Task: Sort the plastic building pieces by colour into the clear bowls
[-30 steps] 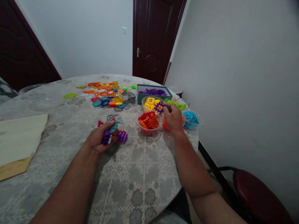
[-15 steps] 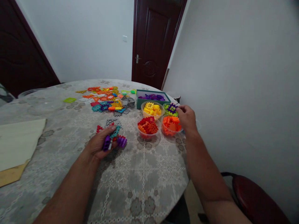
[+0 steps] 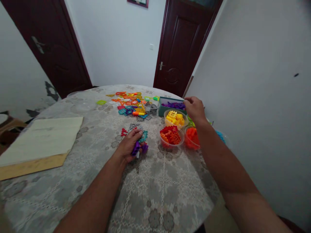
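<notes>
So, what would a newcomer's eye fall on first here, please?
Probably the bright jumble of pieces on the far part of the table, left of the green box. Then the yellow pieces and red-orange pieces in bowls just right of centre. The left hand grips purple and teal pieces; the right hand is by the box's right end.

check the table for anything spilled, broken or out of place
Nothing looks plainly spilled or broken. The mixed-colour pile looks untidy: its pieces lie loose on the tablecloth, while the yellow pieces sit together in a bowl.
</notes>
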Action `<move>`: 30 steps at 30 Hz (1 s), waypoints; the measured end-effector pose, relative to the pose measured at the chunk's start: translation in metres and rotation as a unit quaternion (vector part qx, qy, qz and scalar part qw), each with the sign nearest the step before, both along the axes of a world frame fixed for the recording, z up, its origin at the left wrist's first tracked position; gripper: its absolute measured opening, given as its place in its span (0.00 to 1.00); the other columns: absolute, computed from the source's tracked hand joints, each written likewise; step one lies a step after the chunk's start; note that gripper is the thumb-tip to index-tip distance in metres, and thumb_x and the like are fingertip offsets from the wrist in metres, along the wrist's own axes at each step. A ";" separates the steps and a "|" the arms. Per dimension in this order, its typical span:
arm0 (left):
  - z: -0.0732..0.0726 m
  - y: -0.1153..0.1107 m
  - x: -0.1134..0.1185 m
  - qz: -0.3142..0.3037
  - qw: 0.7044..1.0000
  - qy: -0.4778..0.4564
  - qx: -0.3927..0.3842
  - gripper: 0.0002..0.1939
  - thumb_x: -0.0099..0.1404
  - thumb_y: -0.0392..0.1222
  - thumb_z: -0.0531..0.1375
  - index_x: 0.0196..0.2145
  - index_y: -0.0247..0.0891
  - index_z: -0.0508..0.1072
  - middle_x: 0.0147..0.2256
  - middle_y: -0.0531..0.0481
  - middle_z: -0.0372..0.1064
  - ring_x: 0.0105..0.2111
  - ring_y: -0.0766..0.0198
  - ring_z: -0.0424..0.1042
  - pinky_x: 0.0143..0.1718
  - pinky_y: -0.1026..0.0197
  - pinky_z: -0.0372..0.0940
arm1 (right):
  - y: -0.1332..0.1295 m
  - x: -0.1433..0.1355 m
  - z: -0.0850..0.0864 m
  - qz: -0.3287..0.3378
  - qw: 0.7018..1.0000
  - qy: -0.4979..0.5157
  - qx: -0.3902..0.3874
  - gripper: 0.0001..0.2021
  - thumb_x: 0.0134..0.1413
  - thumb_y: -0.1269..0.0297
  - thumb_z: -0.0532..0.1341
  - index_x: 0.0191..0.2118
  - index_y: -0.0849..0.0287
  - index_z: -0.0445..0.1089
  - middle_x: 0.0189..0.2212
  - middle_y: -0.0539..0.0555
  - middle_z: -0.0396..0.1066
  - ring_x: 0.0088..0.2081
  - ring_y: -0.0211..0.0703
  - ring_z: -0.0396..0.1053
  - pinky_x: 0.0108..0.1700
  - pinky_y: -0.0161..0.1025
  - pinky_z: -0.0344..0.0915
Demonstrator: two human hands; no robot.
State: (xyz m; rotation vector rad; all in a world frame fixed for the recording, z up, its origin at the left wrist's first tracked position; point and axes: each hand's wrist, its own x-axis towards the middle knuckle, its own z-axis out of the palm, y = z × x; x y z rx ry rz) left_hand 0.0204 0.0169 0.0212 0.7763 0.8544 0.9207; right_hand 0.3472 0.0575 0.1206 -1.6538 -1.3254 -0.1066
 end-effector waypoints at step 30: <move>0.005 0.003 0.003 0.012 1.000 0.007 0.001 0.15 0.68 0.49 0.69 0.43 0.37 0.74 0.30 0.54 0.66 0.22 0.67 0.69 0.15 0.68 0.64 | -0.178 0.076 -0.055 -0.176 0.983 -0.033 0.037 0.18 0.62 0.58 0.58 0.51 0.59 0.78 0.42 0.60 0.80 0.43 0.52 0.76 0.50 0.47 0.70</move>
